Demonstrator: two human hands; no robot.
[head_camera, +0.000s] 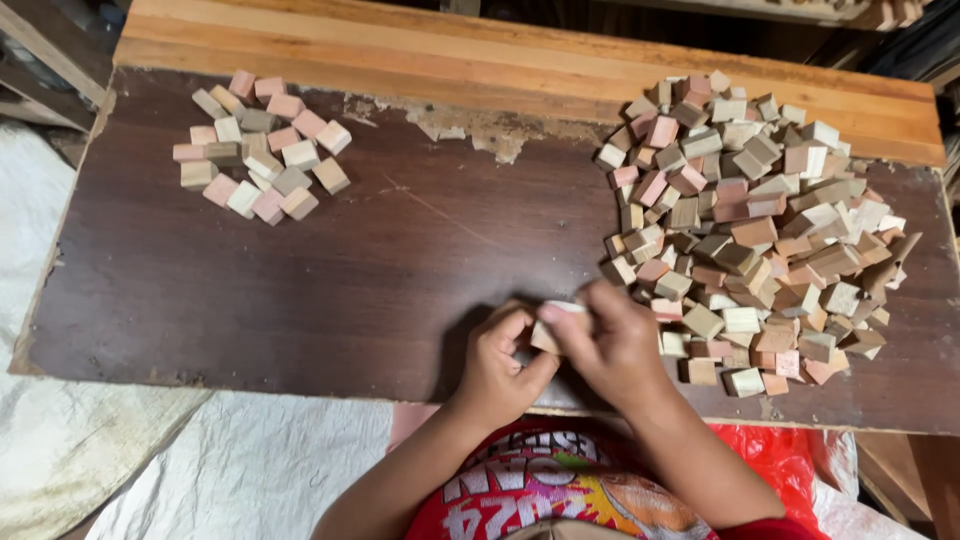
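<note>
One small wooden block (548, 335) is being pinched between both hands at the counter's near edge; left hand (497, 365) fingers are curling under it, right hand (612, 345) fingers are closing over its top. Just right, a big loose heap of blocks (755, 230) is sitting, looking mostly unhandled. Far left, a small flat cluster of blocks (260, 145) is lying. Judging by pile sizes, work is barely started. Dark counter (350, 270) between is bare.

Bare, matt wooden blocks (755, 225); bench (350, 270) of dark, smooth veneer, chipped and rough at its far edge, beside pale varnished plank (500, 50)
</note>
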